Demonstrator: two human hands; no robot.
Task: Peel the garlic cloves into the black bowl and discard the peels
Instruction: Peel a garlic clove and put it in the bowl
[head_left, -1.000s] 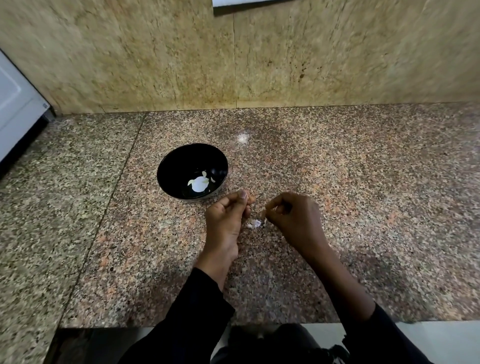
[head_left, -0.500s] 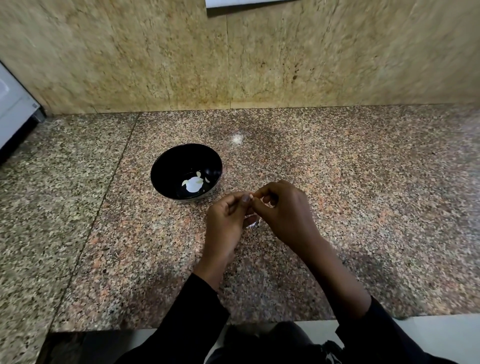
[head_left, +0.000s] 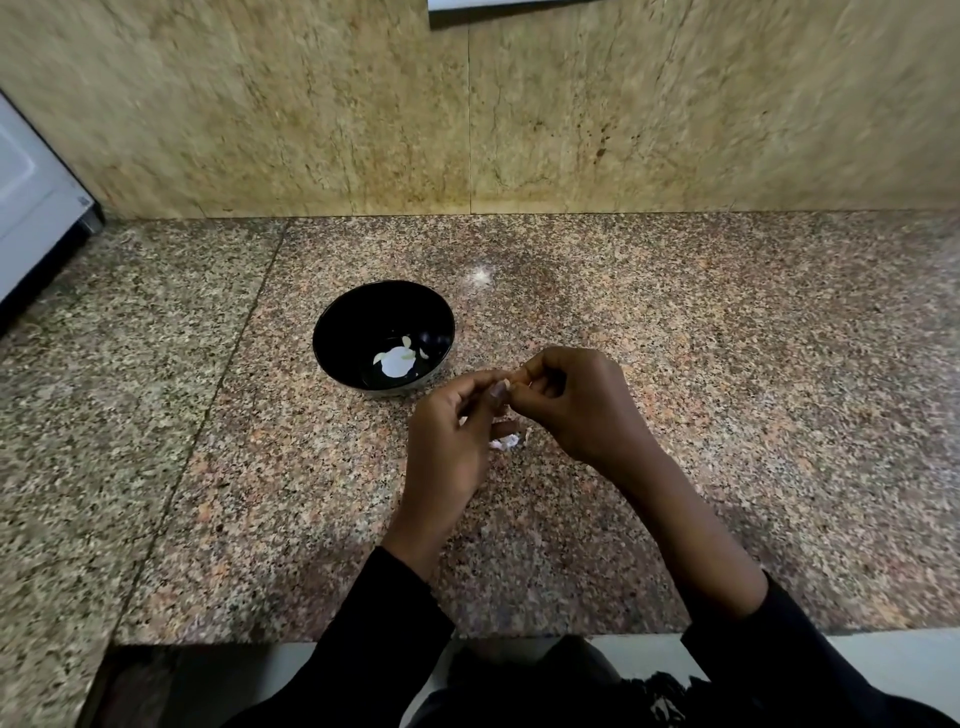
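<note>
Hands: both have closed together since a second ago, when they worked apart with a white scrap showing between them; now their fingertips meet just right of the black bowl.
Left hand: fingers curled, thumb and forefinger pinching a garlic clove, of which only a small pale tip shows.
Right hand: curled, its fingertips pinching at the same clove, probably picking at the skin.
Peels: a white scrap lies on the tabletop under the hands, not yet discarded.
Bowl: holds a few pale peeled pieces at its bottom.
Meaning: peeling of this clove looks under way; dropping it in the bowl and clearing the peels remain.
</note>
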